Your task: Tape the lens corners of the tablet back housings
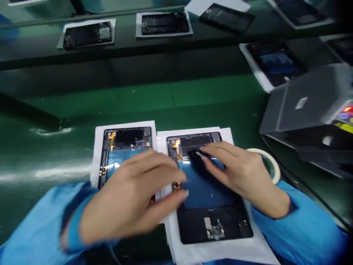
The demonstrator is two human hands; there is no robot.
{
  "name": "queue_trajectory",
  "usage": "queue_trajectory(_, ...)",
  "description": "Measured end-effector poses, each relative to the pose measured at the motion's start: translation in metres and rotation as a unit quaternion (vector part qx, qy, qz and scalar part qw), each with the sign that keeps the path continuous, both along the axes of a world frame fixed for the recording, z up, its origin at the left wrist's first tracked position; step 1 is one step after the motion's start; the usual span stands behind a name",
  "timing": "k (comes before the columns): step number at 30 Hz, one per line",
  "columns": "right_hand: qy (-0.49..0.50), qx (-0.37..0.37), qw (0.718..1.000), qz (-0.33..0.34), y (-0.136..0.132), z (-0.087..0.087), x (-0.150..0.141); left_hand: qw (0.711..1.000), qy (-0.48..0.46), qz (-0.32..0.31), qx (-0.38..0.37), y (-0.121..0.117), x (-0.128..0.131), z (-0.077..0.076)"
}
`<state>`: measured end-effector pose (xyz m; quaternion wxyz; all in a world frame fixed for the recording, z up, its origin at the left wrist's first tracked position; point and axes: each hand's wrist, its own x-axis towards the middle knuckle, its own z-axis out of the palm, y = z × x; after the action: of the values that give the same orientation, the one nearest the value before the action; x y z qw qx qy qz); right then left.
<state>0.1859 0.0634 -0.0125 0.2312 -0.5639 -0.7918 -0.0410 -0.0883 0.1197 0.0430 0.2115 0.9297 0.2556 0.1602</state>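
Left hand [132, 195] nearest the camera, blurred, thumb and fingertips apart in a loose curl, with nothing visible between. Just across from that curl, right hand [242, 167], index finger and thumb bent close together over an open tablet [193, 224]. At those two tips, a small pale strip [198, 154]; pinched or merely lying beneath, cannot tell.

Tablet flat on white paper [172, 224], below the right fingertips and reaching back toward the body. Partway through, to judge by the look of it: orange flex cable [178, 147] in place to the left of the right fingertips, blue panel [204, 191] laid below the right thumb, small circuit board [216, 231] seated at the end nearer the body. No back cover on, insides exposed; pale strip, if held, not yet laid down.

Partly hidden behind the left hand, a second tablet [118, 158], likewise open and apparently at much the same stage. Just past the right wrist, a tape roll [276, 170]. Well beyond both hands, more opened tablets [165, 23] on a raised shelf [125, 33], judged unfinished too.
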Motion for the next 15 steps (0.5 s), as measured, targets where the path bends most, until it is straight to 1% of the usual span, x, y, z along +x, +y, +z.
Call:
queue_trajectory(2, -0.014, 0.011, 1.0, -0.01, 0.018, -0.007, -0.012, 0.994, 0.054, -0.046, 0.08, 0.036, 0.022, -0.017)
queue_trajectory(4, -0.031, 0.02, 0.999, -0.014, 0.034, -0.013, -0.022, 0.981, 0.103, -0.062, 0.153, 0.057, 0.034, -0.039)
queue_trajectory(6, -0.044, 0.031, 0.998, -0.014, 0.045, -0.018, -0.027, 0.976, 0.122, -0.068, 0.168, 0.063, 0.038, -0.058)
queue_trajectory(8, -0.052, 0.037, 0.998, -0.016, 0.05, -0.021, -0.029, 0.976, 0.117, -0.08, 0.166, 0.061, 0.037, -0.07)
queue_trajectory(10, -0.054, 0.036, 0.998, -0.018, 0.051, -0.022, -0.03, 0.977, 0.106, -0.084, 0.166, 0.057, 0.035, -0.074)
queue_trajectory(15, -0.062, 0.015, 0.998, -0.015, 0.047, -0.025, -0.029, 0.981, 0.093, -0.08, 0.149, 0.056, 0.035, -0.073)
